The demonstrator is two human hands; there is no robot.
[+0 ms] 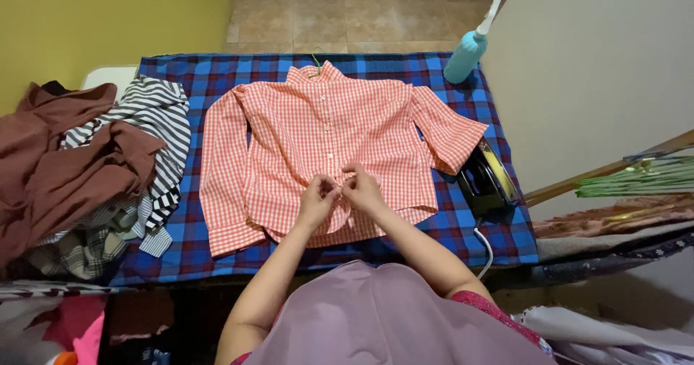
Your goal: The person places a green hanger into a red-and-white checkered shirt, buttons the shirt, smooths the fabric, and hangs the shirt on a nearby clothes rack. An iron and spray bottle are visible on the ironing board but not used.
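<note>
— Head view first. Spread flat on the desk (pixel 181 249), over the blue and dark red checked cloth cover (pixel 217 76): a red and white gingham long-sleeved shirt (pixel 318 126), collar toward the far edge, hem toward the near edge. Left hand (pixel 318 199) and right hand (pixel 363 189) side by side low on the button placket, fingers (pixel 352 178) of both pinched together on the fabric there, seemingly at a button, though too small to tell for sure.

— Risks from here?

— Likely a button missed or matched to the wrong hole, leaving the front skewed. Fabric bunched under the palms, so a fresh crease near the hem possible. Right forearm near the black and yellow electric iron (pixel 486 179) at the right edge, just beside the shirt's right cuff; a brush against it, or a tug on its white cord (pixel 486 246), could burn or tip it. Whether hot, cannot tell.

— Other things around?

— Light blue plastic spray bottle (pixel 468 50) at the far right corner, upright, tilted slightly. Heap of brown and black-and-white striped garments (pixel 94 162) over the left edge, touching the shirt's left sleeve or nearly so. Green hanger hook (pixel 316 60) peeping out at the collar. Nothing between hands and placket.
</note>
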